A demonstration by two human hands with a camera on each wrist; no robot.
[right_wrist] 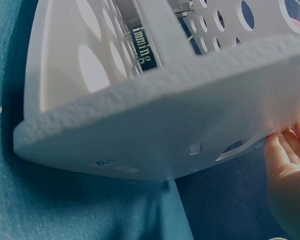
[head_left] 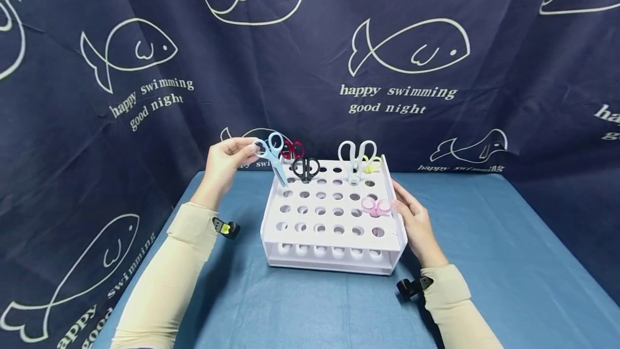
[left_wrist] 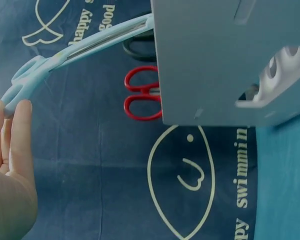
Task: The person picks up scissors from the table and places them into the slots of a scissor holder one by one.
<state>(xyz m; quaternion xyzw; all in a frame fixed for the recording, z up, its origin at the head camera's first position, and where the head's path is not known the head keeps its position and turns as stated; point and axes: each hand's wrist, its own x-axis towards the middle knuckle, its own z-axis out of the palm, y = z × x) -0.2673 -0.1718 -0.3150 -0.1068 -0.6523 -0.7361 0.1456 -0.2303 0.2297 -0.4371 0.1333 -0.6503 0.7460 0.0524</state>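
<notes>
My left hand (head_left: 225,163) pinches one handle loop of light blue scissors (head_left: 277,165), thumb against fingers. Their covered blades slant down over the back left of a white rack (head_left: 310,238) with rows of round holes. In the left wrist view, the tip of the scissors (left_wrist: 102,37) overlaps the rack's edge. My right hand (head_left: 417,225) rests against the rack's right side, and in the right wrist view its straight fingertips (right_wrist: 276,142) touch the side panel. Pink scissors (head_left: 376,209) stand in the rack near that hand.
Toward the rack's back stand red scissors (head_left: 301,149), black scissors (head_left: 305,173), pale grey scissors (head_left: 353,161) and yellow-green scissors (head_left: 372,168), handles up. A blue cloth (head_left: 319,306) covers the table. Behind it hangs a navy curtain (head_left: 300,69) with fish drawings.
</notes>
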